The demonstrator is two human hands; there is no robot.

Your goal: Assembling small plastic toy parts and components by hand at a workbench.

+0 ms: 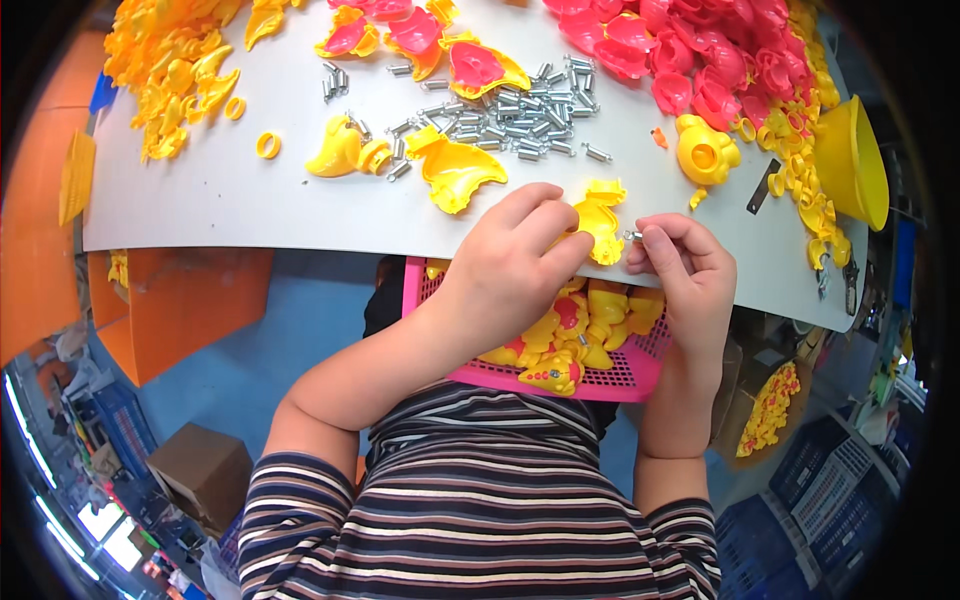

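Observation:
My left hand (525,250) is closed, fingers curled, at the edge of a yellow plastic shell piece (601,222) near the table's front edge; its fingertips are partly hidden. Between the thumb and fingers of my right hand (690,262) is a small metal spring (633,236), right beside that shell. Beyond my hands lies a loose pile of metal springs (530,115). Another open yellow shell (460,172) rests just past my left hand, with a yellow part with a ring-shaped end (345,150) farther left.
Red plastic shells (690,50) are heaped at the far right, yellow pieces (165,70) at the far left. A yellow bowl-like container (855,165) stands at the right edge. Below the table edge, a pink basket (640,375) on my lap holds yellow and red parts. An orange bin (185,310) sits lower left.

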